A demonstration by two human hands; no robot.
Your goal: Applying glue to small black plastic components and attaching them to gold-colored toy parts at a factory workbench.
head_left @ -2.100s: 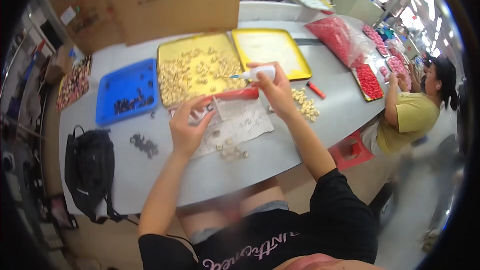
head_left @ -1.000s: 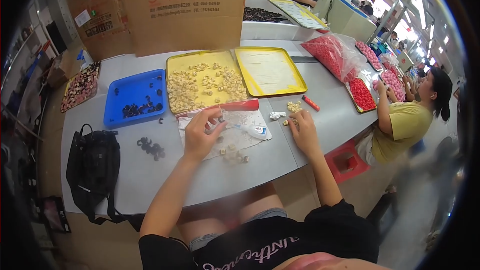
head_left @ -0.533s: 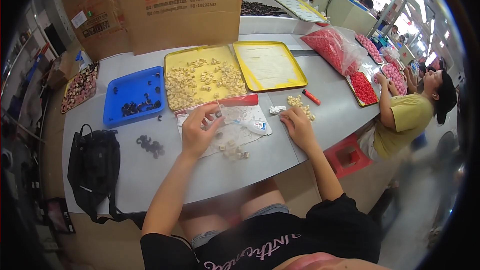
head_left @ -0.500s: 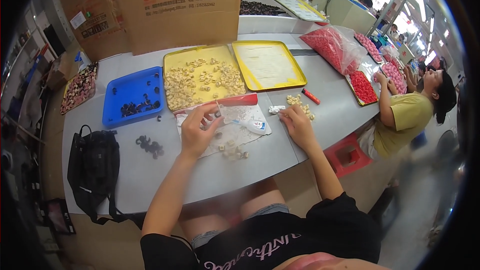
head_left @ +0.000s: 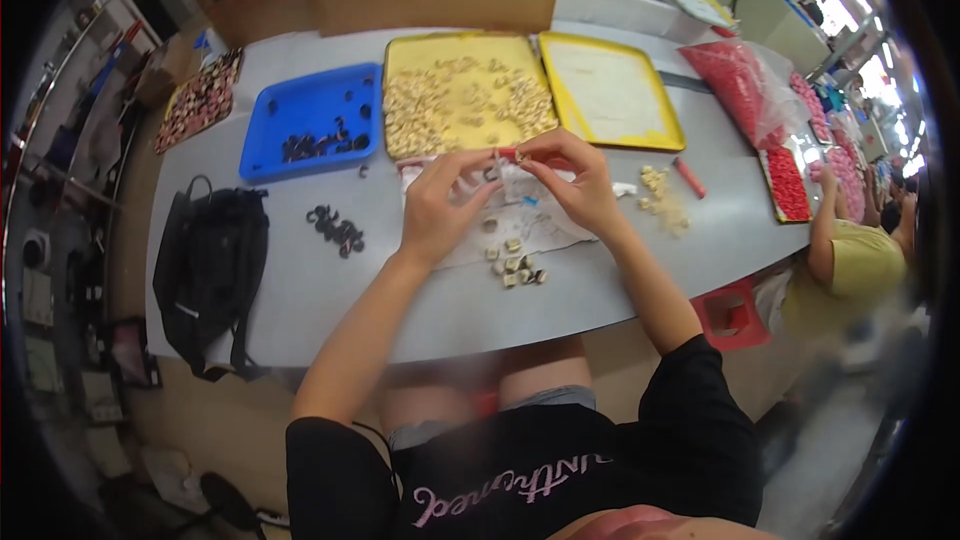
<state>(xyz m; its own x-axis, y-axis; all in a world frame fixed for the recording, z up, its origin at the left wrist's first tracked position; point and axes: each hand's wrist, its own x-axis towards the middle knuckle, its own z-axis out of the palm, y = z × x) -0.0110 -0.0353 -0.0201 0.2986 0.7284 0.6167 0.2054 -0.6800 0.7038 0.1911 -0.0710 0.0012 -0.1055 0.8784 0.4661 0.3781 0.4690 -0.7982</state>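
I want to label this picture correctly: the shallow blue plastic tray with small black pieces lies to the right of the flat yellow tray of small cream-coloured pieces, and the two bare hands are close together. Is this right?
Not quite: the head view shows the blue tray left of the yellow tray; the left hand and right hand are close together, as you say.

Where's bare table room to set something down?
Bare patches lie between the red tube and red pieces, and on the near side of the dark pieces, between the black bag and left forearm. The paper is crowded: left hand and right hand above, small blocks at its near edge.
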